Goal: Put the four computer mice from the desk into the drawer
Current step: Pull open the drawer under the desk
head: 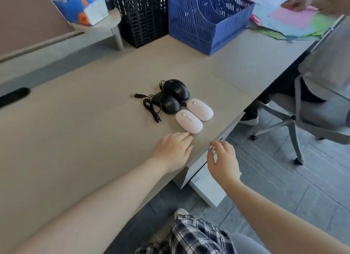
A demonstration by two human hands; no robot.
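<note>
Several mice lie grouped near the desk's (85, 130) right edge: a near pink mouse (188, 121), a far pink mouse (200, 109), a near black corded mouse (167, 102) and a far black mouse (177, 89), with a tangled black cable (149, 107) to their left. My left hand (173, 150) rests flat on the desk, fingertips just short of the near pink mouse, holding nothing. My right hand (223, 160) hovers off the desk edge, fingers spread, over the white drawer unit (206, 189) under the desk. The drawer's front is partly hidden by that hand.
A blue file rack (206, 17) and a black mesh rack (144, 15) stand at the back of the desk. Coloured papers (295, 17) lie at the far right under another person's hand. A grey office chair (312, 109) with a seated person stands to the right.
</note>
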